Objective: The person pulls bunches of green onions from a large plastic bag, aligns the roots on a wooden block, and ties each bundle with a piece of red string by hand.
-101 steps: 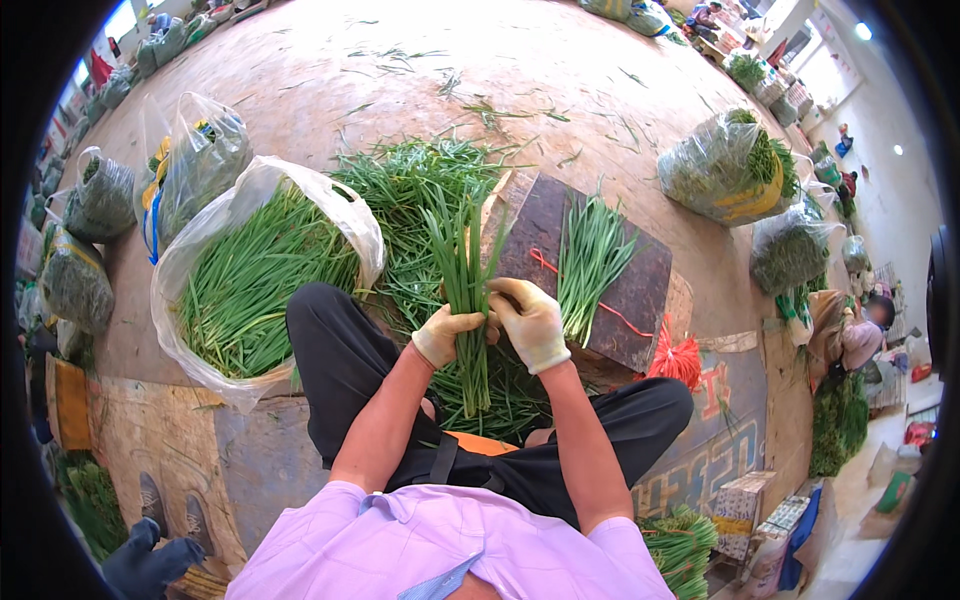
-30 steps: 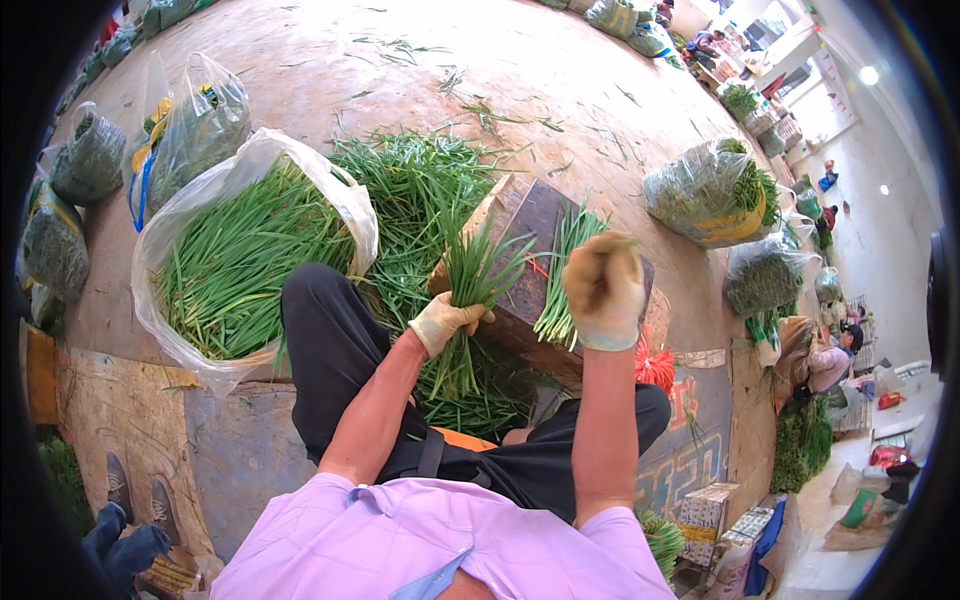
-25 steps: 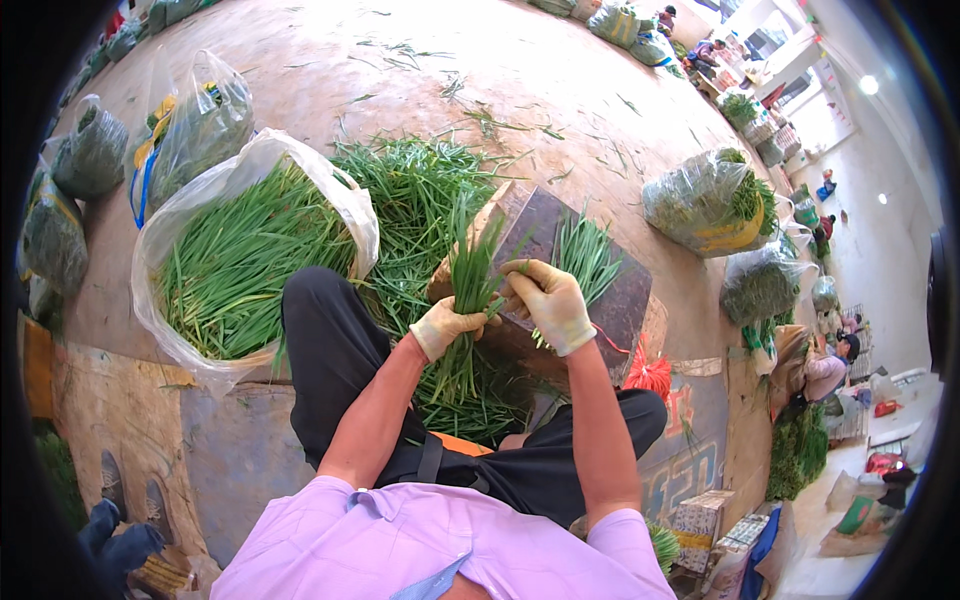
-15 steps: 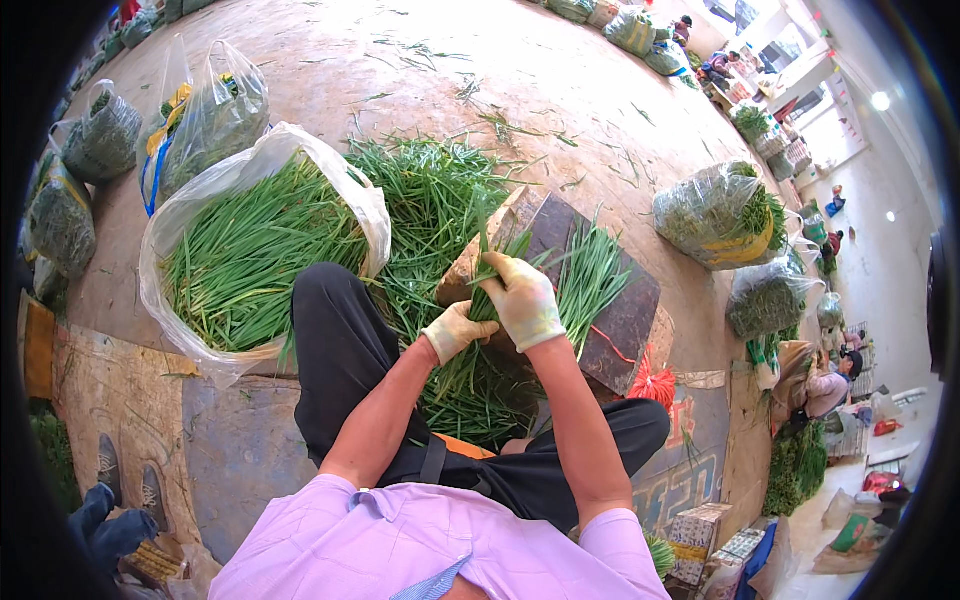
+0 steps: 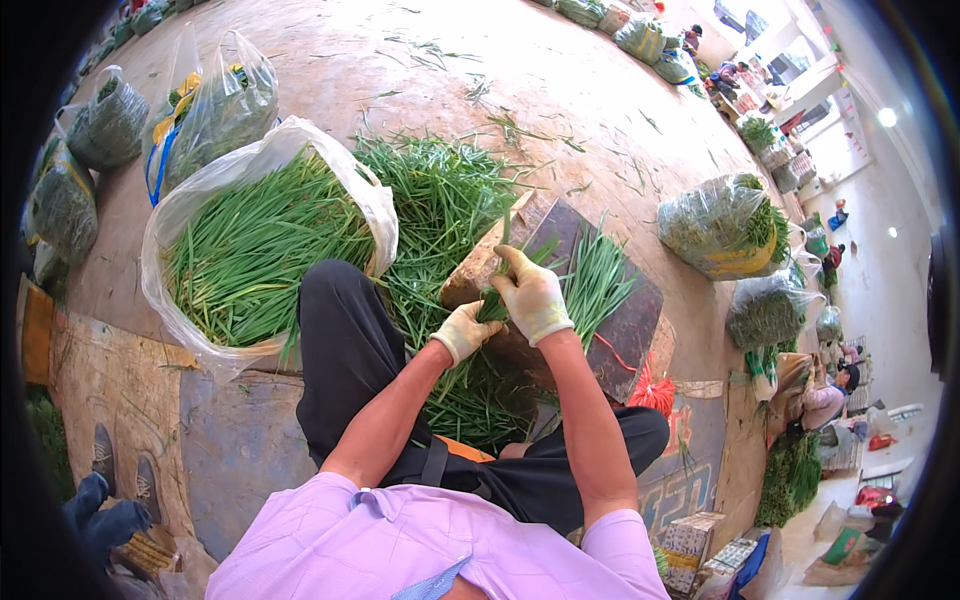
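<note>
Both my hands wear pale gloves and meet over a low wooden block with a dark top. My left hand is closed around the lower part of a small bunch of garlic chives. Just above it, my right hand pinches leaves of the same green, thumb and finger together. A separate bundle of chives lies on the dark board, right of my right hand. Loose chives are heaped beyond my hands, and more lie between my legs.
A big clear plastic bag full of chives stands open at my left knee. Red string hangs at the board's near right corner. Filled bags stand to the right, others at far left. Another person sits at right.
My right hand has drawn its fingers in closer on the leaves, and less of the bunch shows between my hands. The whole view has shifted slightly.
</note>
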`<state>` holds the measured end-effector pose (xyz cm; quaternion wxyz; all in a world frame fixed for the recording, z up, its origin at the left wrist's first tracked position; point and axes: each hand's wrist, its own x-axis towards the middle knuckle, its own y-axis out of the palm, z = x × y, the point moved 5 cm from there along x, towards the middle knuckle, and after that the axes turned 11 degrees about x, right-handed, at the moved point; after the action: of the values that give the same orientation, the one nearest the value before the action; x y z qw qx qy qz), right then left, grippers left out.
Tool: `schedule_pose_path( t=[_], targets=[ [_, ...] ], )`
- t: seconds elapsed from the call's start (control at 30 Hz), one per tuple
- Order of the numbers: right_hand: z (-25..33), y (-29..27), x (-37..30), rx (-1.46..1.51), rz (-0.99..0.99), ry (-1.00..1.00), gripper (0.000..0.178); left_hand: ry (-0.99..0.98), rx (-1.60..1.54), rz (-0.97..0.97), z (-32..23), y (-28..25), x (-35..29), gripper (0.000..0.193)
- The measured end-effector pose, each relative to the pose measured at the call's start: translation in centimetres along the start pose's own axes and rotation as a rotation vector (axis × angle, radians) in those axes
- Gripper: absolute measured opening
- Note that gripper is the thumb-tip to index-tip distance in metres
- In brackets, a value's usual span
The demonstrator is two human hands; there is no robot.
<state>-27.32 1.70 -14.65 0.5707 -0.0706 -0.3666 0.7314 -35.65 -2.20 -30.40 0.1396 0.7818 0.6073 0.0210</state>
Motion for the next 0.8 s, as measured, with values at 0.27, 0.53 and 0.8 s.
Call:
schedule_pose_path(
  t=[0.27, 0.53, 0.8],
  targets=[
    [0.9, -3.0, -1.3, 0.959, -0.177, 0.485, 0.009, -0.047, 0.058, -0.043, 1.0, -1.8, 0.2, 0.021],
    [-6.0, -3.4, -11.7, 0.383, 0.407, 0.461, 0.053, 0.004, -0.629, -0.087, -2.2, -3.2, 0.9, 0.050],
    [-4.1, 1.6, -12.2, 0.252, 0.080, 0.430, 0.029, 0.040, -0.929, -0.075, -0.5, -5.6, 1.2, 0.049]
  ],
)
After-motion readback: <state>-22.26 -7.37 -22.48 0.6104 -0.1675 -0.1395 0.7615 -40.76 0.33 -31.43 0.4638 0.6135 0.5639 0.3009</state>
